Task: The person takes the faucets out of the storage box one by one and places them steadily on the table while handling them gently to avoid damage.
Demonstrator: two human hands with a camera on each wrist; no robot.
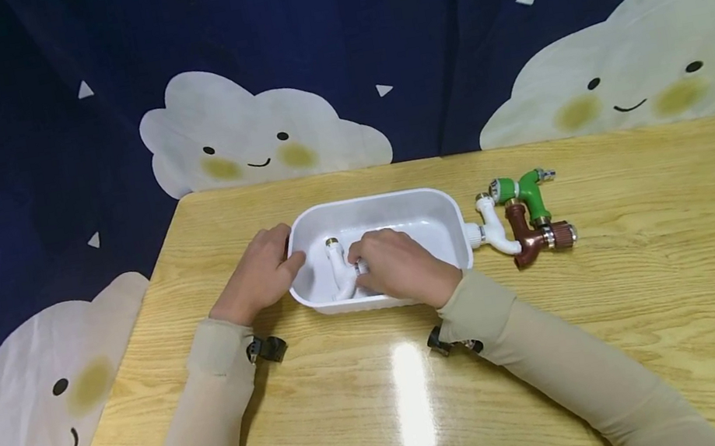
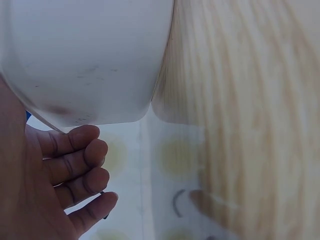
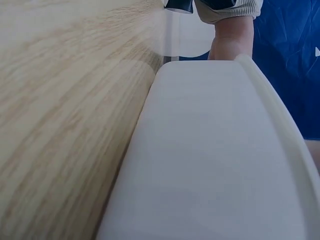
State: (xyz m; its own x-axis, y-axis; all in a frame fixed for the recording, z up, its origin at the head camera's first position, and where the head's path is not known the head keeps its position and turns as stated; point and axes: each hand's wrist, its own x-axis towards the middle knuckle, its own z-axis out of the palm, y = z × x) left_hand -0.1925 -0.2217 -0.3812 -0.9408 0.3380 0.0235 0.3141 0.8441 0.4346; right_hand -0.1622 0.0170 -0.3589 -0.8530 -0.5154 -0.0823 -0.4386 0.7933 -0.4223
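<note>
A white plastic basin (image 1: 384,300) stands on the table. My left hand (image 1: 259,271) holds its left end, thumb over the rim and fingers along the outside; the left wrist view shows those fingers (image 2: 82,167) curled beside the wall. Inside the basin, at its left, lies a white tap (image 1: 340,269) with a brass-coloured threaded end. My right hand (image 1: 403,263) reaches over the near rim and grips this tap by its knob, which the fingers mostly cover. In the right wrist view the basin's outer wall (image 3: 210,150) hides the right hand.
Just right of the basin lie another white tap (image 1: 493,224), a green tap (image 1: 529,194) and a brown tap (image 1: 530,235), close together. The wooden table (image 1: 659,283) extends to both sides. Behind it hangs a dark blue cloth (image 1: 423,22) with cloud prints.
</note>
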